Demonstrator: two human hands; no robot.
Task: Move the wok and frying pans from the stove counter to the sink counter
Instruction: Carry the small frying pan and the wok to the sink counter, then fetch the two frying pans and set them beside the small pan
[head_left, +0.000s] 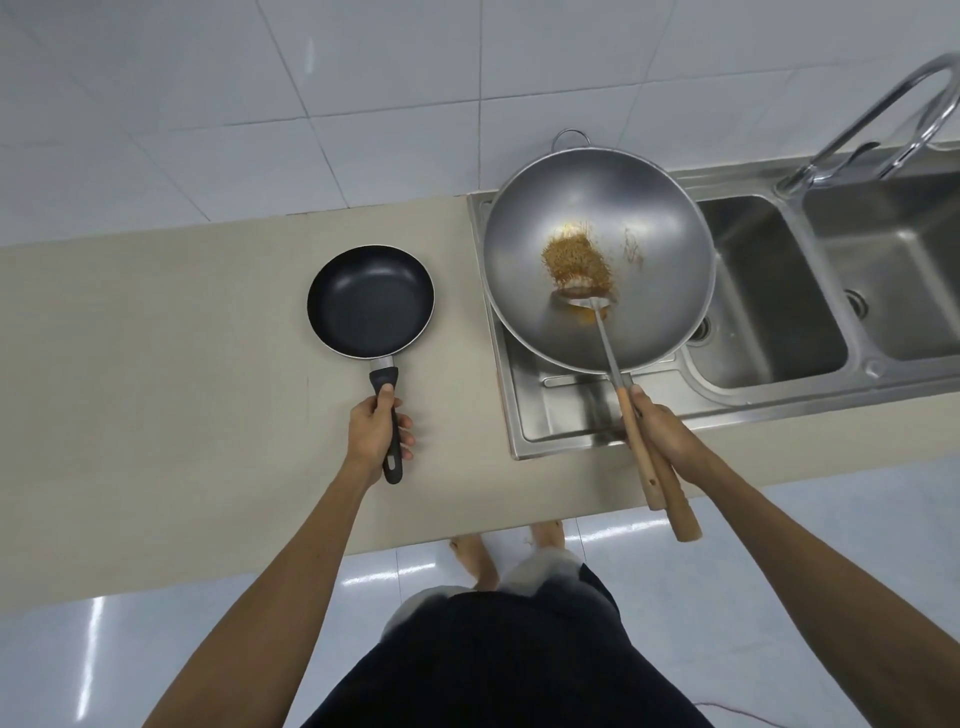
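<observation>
A small black frying pan (370, 301) sits on the beige counter (156, 338), and my left hand (376, 428) is closed around its black handle. A large grey metal wok (649, 249) rests over the steel drainboard (550, 410) and the left edge of the sink. Inside it lie a clump of brown noodle-like food (574, 260) and a metal spatula (605, 332). My right hand (662, 434) grips two wooden handles together, the wok's and the spatula's, at the wok's near side.
A double steel sink (779, 291) lies right of the wok, with a curved chrome faucet (883, 114) behind it. A white tiled wall runs along the back. The counter's front edge is near my body, with glossy floor and bare feet below.
</observation>
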